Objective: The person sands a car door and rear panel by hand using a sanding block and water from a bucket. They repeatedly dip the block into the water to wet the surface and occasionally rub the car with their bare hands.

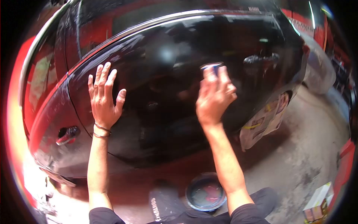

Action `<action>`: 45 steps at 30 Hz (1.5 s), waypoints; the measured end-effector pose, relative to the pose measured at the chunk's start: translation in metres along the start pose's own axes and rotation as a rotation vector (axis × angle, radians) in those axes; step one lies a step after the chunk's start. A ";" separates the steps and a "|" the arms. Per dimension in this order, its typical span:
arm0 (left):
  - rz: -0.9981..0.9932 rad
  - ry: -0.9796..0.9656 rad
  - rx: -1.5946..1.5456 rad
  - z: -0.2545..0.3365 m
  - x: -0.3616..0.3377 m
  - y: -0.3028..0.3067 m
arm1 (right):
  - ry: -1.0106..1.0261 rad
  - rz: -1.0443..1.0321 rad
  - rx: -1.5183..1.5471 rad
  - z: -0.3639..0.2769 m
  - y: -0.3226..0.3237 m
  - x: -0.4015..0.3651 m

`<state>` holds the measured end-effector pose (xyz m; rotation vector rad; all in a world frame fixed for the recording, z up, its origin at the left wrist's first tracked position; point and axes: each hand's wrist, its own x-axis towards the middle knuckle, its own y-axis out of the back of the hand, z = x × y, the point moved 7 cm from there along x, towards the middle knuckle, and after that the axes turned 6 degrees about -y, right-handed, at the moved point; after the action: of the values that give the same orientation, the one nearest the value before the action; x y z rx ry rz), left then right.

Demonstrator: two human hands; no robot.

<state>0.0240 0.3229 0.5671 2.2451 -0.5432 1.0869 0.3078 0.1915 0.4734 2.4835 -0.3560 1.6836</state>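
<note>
A black car door panel (pixel 160 123) fills the middle of the view, with pale smears along its upper edge. My left hand (pixel 104 97) lies against it, fingers stretched out and spread, a dark band around the wrist. My right hand (pixel 216 95), slightly smeared by motion, is closed on a small blue pad (pixel 212 68) pressed to the panel. Its exact kind cannot be made out, as my fingers cover most of it. Right of that hand is a door handle recess (pixel 261 58); another handle recess (pixel 68 135) is at the lower left.
Below, between my legs, a round dark bucket (pixel 206 192) of water holds something pinkish. Printed paper (pixel 263 119) covers the wheel area at right. A box (pixel 319 203) stands on the concrete floor (pixel 302 149) at lower right. Translucent sheeting (pixel 319 69) hangs at the car's end.
</note>
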 end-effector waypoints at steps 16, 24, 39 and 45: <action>0.042 0.054 -0.081 -0.010 -0.006 0.002 | -0.072 -0.028 -0.171 0.037 -0.003 0.033; 0.028 0.040 -0.064 -0.008 -0.003 0.004 | 0.310 -0.091 -0.075 -0.026 0.004 -0.005; 0.029 -0.002 -0.020 -0.004 -0.004 -0.003 | -0.188 0.099 -0.163 0.019 -0.009 0.031; 0.042 -0.004 -0.029 -0.005 -0.005 -0.006 | 0.263 0.021 -0.107 -0.002 0.008 0.023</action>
<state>0.0213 0.3310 0.5636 2.2208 -0.6062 1.0891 0.3118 0.1814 0.4952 2.1563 -0.4303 1.9143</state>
